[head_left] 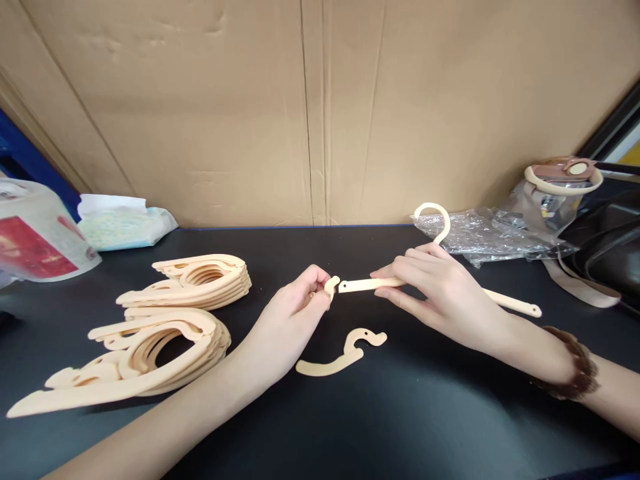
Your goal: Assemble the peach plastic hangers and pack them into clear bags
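Note:
My left hand (pixel 303 303) pinches a small cream plastic hanger arm piece (pixel 331 287), most of it hidden in the fingers. Closed round a cream clothes hanger (pixel 361 285) is my right hand (pixel 430 283); the hanger's hook rises behind the knuckles and its far bar shows beyond the wrist. A holed end of the hanger lies close to the piece in my left hand; whether they touch I cannot tell. Nearer to me on the table lies a loose curved hanger arm (pixel 330 365) with a hooked, holed end.
Two stacks of cream hanger parts, a rear stack (pixel 227 283) and a front stack (pixel 195 370), stand at left. Behind are a tissue pack (pixel 125 227) and a white roll (pixel 40 233). At right lie clear plastic wrapping (pixel 475 233) and a bottle (pixel 557 200). Cardboard (pixel 200 100) walls the back.

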Tool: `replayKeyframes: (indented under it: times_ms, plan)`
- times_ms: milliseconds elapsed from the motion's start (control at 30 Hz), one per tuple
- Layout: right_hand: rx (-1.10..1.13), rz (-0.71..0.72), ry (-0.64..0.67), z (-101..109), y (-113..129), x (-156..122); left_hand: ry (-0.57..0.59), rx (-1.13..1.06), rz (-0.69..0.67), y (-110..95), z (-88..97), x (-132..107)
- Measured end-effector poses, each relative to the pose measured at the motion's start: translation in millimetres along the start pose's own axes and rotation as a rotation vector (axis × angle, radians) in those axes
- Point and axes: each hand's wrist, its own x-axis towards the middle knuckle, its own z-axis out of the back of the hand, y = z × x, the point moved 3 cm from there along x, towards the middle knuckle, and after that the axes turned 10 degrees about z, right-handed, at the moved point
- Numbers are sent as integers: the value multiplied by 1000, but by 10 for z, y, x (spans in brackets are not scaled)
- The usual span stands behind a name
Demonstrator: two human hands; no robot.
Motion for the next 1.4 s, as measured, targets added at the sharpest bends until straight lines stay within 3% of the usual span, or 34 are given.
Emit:
replayKeyframes:
  times_ms: [133, 367, 733, 1133, 1400]
  plan:
    - [0, 12, -10, 15, 16, 0, -33, 150, -8, -19, -4, -53]
    - [-2, 58, -27, 32, 33, 23, -91, 594, 5, -84, -41, -105]
    - [7, 107, -3, 47, 83, 13, -61, 725, -108, -112, -41, -111]
    - [27, 153, 20, 23, 79, -6, -97, 1147, -260, -136, -46, -134]
    - [92, 136, 50, 11, 68, -5, -134, 1199, -328, -132, -64, -149]
